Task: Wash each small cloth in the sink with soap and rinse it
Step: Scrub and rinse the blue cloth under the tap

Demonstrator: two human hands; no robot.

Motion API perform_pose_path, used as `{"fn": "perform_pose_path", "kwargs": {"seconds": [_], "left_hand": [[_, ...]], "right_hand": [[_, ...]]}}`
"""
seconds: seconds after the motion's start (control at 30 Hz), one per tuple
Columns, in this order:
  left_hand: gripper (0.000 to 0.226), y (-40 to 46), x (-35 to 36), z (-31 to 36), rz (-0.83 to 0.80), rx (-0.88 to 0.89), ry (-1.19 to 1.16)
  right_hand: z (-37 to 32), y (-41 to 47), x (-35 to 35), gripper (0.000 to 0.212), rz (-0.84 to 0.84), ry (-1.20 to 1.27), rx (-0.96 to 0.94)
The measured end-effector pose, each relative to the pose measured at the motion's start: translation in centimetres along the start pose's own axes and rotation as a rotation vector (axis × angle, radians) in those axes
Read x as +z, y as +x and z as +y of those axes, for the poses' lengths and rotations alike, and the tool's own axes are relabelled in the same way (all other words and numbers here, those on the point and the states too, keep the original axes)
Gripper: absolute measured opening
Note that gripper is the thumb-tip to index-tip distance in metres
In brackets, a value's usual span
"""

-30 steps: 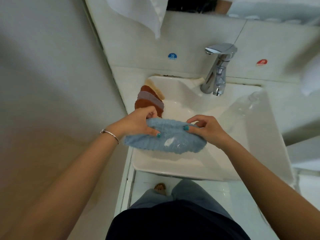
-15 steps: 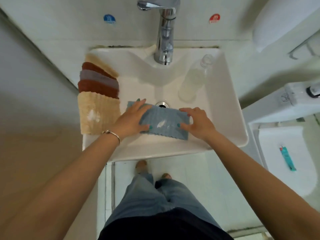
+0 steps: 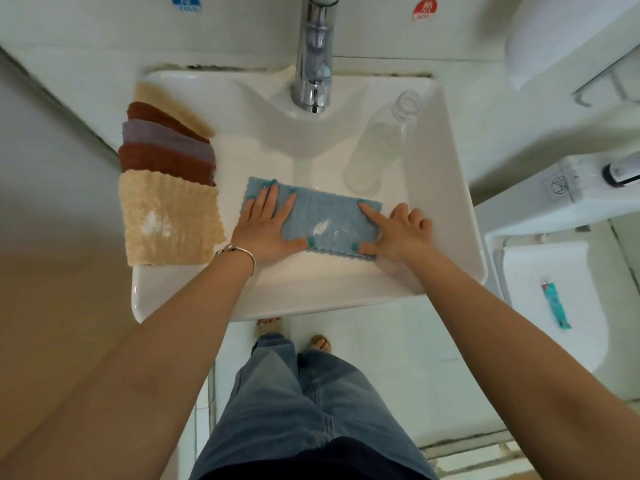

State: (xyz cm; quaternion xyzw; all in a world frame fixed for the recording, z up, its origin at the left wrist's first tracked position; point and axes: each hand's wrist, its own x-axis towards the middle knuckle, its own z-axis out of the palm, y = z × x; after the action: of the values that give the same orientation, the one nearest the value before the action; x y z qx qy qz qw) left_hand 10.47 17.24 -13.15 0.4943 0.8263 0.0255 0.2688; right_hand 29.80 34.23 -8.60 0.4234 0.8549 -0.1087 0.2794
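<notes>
The blue cloth lies spread flat on the bottom of the white sink, a white smear of soap near its middle. The left hand presses down on its left end with fingers straight and spread, gripping nothing; the right hand holds down the right end with forefinger and thumb stretched out flat, the other fingers loosely bent off the cloth. A silver bracelet sits on the left wrist. Draped over the sink's left rim is a beige cloth with its own white smear, and behind it overlap brown, grey and beige cloths. A clear bottle leans in the basin's right corner, beside the chrome tap.
</notes>
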Motion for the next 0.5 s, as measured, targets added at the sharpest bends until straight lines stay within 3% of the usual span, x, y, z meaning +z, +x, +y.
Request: {"fn": "perform_pose_path", "kwargs": {"seconds": [0.07,0.13,0.2,0.37,0.5], "left_hand": [[0.1,-0.1,0.2,0.1,0.023,-0.003,0.006],[0.1,-0.1,0.3,0.0,0.028,-0.003,0.005],[0.1,0.1,0.2,-0.1,0.02,-0.003,0.004],[0.101,0.2,0.1,0.1,-0.014,-0.006,0.006],[0.102,0.2,0.0,0.0,-0.024,-0.003,-0.003]], "right_hand": [[-0.7,-0.7,0.1,0.089,0.128,0.34,0.043],[-1.8,-1.0,-0.4,0.096,0.374,0.847,0.115],[-3.0,-0.5,-1.5,0.105,0.569,1.138,0.164],[-5.3,2.2,-3.9,0.113,0.653,1.325,0.061],[-6.2,3.6,-5.0,0.1,0.688,1.333,0.076]]}}
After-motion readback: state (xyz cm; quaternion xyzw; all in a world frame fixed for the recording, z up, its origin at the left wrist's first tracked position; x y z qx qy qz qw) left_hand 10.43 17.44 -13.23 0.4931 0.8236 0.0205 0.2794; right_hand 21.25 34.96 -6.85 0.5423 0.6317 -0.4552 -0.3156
